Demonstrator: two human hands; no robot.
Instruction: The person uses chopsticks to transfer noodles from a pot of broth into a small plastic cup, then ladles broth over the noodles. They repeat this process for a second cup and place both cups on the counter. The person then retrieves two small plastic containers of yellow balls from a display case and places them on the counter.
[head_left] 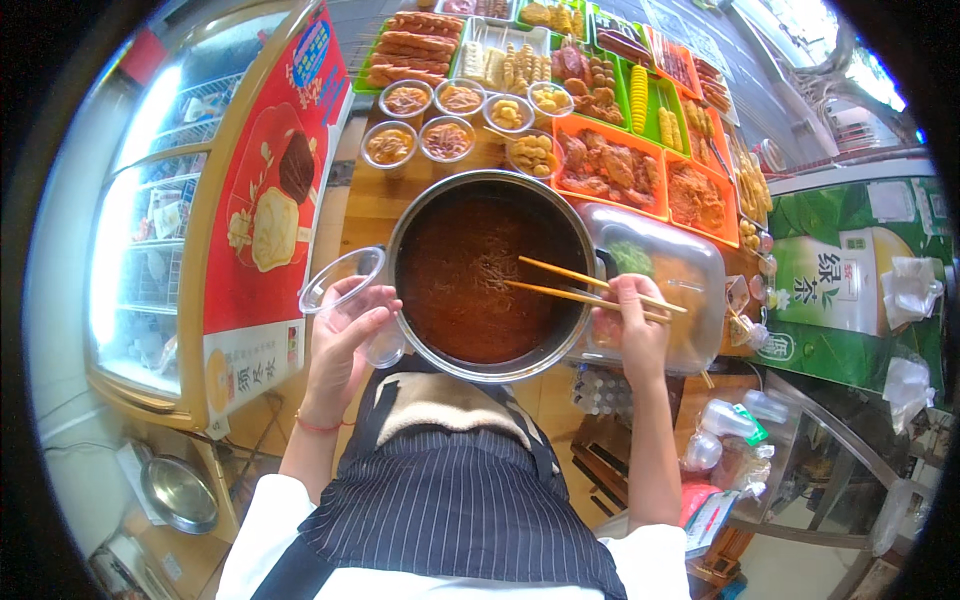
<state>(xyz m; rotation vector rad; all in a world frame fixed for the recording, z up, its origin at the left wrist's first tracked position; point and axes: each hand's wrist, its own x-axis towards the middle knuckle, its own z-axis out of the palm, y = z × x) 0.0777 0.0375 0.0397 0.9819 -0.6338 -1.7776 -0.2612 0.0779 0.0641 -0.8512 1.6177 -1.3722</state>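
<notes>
In front of me stands a wide steel pot (403,330) of dark reddish-brown broth (470,320). My right hand (636,305) is closed around a pair of wooden chopsticks (565,271) at the pot's right rim. Their tips meet thin shredded strands (493,270) near the middle of the broth; whether the strands are lifted or floating, I cannot tell. At the pot's left rim, my left hand (349,335) holds a clear plastic cup (384,348), tilted with its mouth toward the upper left. No food shows in it.
Beyond the pot stand several filled cups (447,139) and trays of skewers and marinated meat (610,168). A clear lidded tub (695,270) sits against the pot's right side. A glass-door freezer (150,240) flanks the left; bagged plastic items (728,420) lie at lower right.
</notes>
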